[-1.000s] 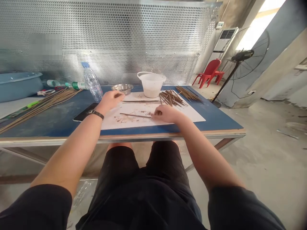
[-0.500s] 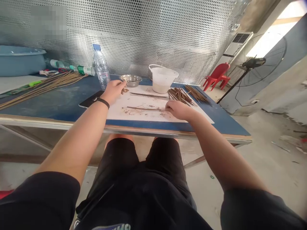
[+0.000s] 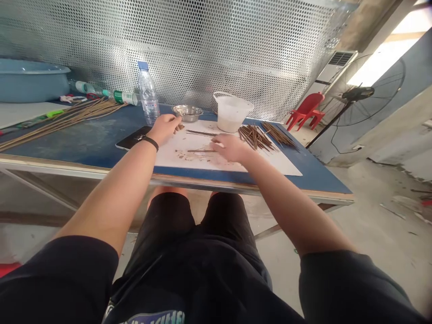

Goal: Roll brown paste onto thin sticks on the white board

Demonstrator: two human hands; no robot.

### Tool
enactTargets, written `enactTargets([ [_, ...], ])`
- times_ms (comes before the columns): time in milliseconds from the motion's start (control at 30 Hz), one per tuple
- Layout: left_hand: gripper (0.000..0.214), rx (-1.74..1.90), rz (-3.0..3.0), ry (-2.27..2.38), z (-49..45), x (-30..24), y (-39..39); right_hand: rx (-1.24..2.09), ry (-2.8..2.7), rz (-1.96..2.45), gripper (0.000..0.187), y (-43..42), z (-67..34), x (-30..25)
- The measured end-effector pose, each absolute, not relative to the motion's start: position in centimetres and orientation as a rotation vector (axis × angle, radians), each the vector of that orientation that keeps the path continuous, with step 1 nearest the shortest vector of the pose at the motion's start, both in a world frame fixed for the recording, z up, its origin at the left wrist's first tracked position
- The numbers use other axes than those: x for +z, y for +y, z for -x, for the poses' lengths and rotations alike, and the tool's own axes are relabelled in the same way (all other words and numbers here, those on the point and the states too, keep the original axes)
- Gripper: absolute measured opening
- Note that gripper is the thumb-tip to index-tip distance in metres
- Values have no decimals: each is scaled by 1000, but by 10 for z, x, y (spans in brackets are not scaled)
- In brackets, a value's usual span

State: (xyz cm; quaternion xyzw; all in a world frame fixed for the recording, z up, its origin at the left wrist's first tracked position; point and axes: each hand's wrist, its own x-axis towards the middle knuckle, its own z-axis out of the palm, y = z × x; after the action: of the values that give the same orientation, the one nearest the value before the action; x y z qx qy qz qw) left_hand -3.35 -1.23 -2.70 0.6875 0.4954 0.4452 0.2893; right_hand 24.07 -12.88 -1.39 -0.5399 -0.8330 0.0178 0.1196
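The left hand [image 3: 164,128] rests at the far edge of a white sheet [image 3: 202,164], its fingers drawn narrow around a small brown bit, though I cannot tell whether they hold it. A black band [image 3: 150,143] circles that wrist. The right hand [image 3: 232,148], slightly blurred, is palm down over the sheet, wider and loosely curled, with nothing visible in it, just beside a thin stick [image 3: 201,150]. Another thin stick [image 3: 200,133] lies farther up the sheet, near a heap of short brown sticks [image 3: 254,137] and a looser bunch of sticks [image 3: 280,136]. Brown crumbs [image 3: 184,155] dot the sheet, which lies on a blue worktop [image 3: 84,139]. Around it stand a steel bowl [image 3: 187,113], a white plastic tub [image 3: 231,116] and a water bottle [image 3: 147,95], with a black phone [image 3: 133,137] and a long bundle of sticks [image 3: 70,118] to the left
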Motion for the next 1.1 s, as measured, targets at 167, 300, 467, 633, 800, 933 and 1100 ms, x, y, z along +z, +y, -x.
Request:
enactTargets([
  [167,39,1146,-1844,1308,33,-31,-13,263,-2626,1411,95,-137,-176,-34],
  [300,40,1101,-1885,1325,34,-31,-14,340,-2638,1579,117,-152,-159,-35],
  [467,42,1079,-1939,1338,35,-33,-8,360,-2651,1565,122,-188,-163,-33],
  [633,43,1098,-1952,1360,37,-38,-1,348,-2618,1568,117,-177,-168,-38],
  [800,39,1078,-1937,1353,37,-39,1,392,-2570,1637,112,-140,-169,-36],
  [933,37,1082,-1908,1360,37,-37,0,411,-2591,1621,110,-145,-172,-31],
  [1100,37,1065,-1879,1388,36,-32,-6,389,-2664,1623,120,-186,-179,-24],
])
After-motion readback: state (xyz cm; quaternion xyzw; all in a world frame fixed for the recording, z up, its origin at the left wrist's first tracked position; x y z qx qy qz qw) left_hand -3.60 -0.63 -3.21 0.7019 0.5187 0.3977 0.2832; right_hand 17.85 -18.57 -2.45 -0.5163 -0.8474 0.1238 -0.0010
